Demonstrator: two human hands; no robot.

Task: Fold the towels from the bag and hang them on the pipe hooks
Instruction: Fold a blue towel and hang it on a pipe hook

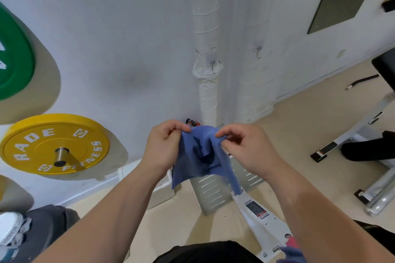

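Note:
A small blue towel [202, 156] hangs between my hands in front of the wall. My left hand [163, 147] pinches its top left corner and my right hand [245, 147] pinches its top right edge, so the cloth sags in the middle. Straight ahead a white wrapped pipe [206, 28] runs up the wall with a small wire hook [213, 66] on it. A second hook [259, 51] sits on the neighbouring wrapped pipe [255, 83] to the right. Both hooks are bare. More cloth, red and blue [291, 250], shows at the bottom right beside my arm.
Yellow [53, 145] and green [12, 53] weight plates hang on the left wall. A white machine frame [256, 215] and a grey slotted plate [213, 190] stand on the floor below my hands. A bench [382, 156] is at the right, a dark bag [42, 226] at the lower left.

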